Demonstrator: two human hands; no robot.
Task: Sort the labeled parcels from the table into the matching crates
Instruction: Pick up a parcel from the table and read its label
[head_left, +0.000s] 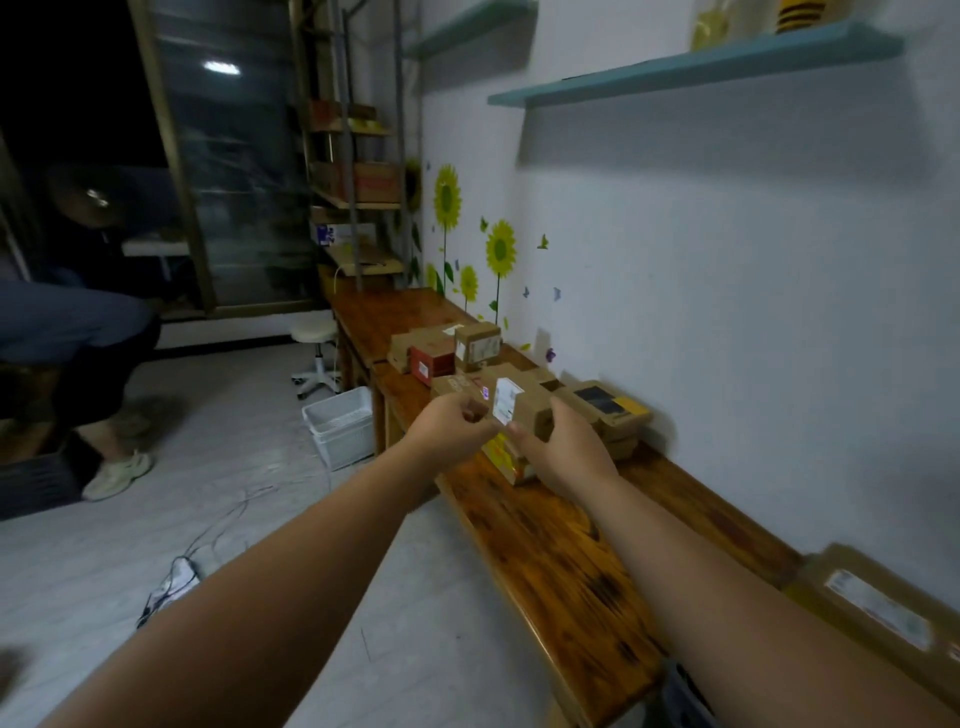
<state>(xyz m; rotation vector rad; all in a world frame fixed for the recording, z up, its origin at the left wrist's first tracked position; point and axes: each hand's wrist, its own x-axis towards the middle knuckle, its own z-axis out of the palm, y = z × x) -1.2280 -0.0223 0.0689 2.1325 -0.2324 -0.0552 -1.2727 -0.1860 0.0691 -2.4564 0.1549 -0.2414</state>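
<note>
a long wooden table (561, 561) runs along the wall. cardboard parcels (478, 340) cluster mid-table, a red box (434, 364) at the front edge, a big labelled parcel (878, 613) at the near end.

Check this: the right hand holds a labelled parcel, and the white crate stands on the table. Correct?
No. The head view shows the white crate on the floor beside the table, not on it. The right hand does hold the labelled parcel.

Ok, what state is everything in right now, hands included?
parcel, held above the table, label showing.
left hand, pinching the parcel's label edge.
right hand, gripping the parcel.
crate, on the floor, open-topped.
red box, on the table, untouched.
big parcel, flat, label up.
</note>
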